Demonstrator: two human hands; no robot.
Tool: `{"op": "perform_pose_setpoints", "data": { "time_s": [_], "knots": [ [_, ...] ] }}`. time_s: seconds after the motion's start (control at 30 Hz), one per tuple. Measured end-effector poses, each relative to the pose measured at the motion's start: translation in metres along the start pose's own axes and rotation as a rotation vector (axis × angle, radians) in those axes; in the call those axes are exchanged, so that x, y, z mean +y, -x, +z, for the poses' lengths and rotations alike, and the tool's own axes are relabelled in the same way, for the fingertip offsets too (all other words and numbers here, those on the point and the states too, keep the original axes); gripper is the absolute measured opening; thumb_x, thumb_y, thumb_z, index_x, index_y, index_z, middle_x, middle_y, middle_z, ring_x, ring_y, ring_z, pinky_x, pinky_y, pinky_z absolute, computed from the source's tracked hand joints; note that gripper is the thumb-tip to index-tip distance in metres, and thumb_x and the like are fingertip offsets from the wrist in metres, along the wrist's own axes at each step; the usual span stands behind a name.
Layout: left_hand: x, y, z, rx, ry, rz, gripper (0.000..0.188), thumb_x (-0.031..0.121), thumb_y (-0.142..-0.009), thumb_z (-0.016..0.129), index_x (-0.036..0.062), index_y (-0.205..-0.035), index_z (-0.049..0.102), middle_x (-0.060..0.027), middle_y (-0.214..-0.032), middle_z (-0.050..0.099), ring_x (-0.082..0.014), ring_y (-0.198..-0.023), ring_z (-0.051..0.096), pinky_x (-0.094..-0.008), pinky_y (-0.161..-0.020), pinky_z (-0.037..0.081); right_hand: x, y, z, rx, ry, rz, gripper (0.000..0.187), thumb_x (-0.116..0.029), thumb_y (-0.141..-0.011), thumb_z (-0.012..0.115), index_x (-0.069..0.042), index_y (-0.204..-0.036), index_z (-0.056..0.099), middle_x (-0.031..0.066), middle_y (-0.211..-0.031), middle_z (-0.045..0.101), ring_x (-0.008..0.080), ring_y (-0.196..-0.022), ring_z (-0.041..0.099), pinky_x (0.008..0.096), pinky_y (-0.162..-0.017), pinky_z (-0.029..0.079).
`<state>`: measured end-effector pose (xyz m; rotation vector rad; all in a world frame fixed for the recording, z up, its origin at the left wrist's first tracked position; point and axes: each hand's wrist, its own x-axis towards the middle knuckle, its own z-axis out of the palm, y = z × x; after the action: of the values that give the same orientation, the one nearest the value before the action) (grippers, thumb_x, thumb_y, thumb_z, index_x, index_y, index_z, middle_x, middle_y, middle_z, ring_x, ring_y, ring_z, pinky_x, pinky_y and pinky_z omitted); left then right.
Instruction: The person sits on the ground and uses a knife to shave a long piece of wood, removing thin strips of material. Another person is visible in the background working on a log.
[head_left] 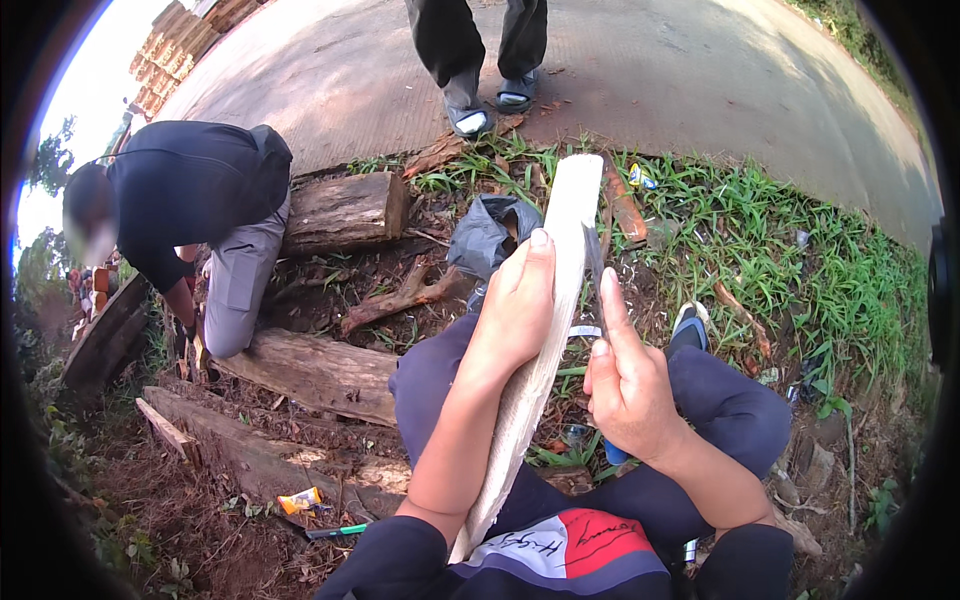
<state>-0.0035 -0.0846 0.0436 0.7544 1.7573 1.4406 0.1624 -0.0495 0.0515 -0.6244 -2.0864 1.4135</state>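
Observation:
A long, pale, freshly cut strip of wood (578, 205) slants from my lap up toward the road, its lower end against my shirt. My left hand (522, 300) is closed around its left side, thumb pointing up along it. In my right hand (635, 395) is a knife with a dark, narrow blade (596, 262), lying along the right edge of the wood. The index finger stretches along the blade; the other fingers are curled. My palm hides most of the handle; a blue piece shows below the hand, possibly the handle's end.
At the left, another person (190, 200) bends over timber. Logs (345, 212) and planks (310, 375) lie on the dirt. A black plastic bag (490, 235) sits beyond my left hand. Someone stands on the road in dark trousers (450, 45). A green-handled tool (335, 531) lies lower left.

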Motion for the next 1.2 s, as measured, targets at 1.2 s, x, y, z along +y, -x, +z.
{"op": "perform_pose_setpoints", "data": {
  "time_s": [1.2],
  "knots": [
    [-0.007, -0.005, -0.021, -0.047, 0.110, -0.016, 0.055, 0.041, -0.108, 0.028, -0.0008, -0.109, 0.064, -0.0055, -0.083, 0.061, -0.0125, -0.074, 0.052, -0.0314, -0.069, 0.045, -0.006, 0.013, 0.010, -0.096, 0.084, 0.025, 0.066, -0.003, -0.093, 0.047, 0.005, -0.153, 0.021, 0.0194, -0.064, 0.063, 0.0312, -0.055, 0.065, 0.0390, -0.056, 0.050]
  ]
}}
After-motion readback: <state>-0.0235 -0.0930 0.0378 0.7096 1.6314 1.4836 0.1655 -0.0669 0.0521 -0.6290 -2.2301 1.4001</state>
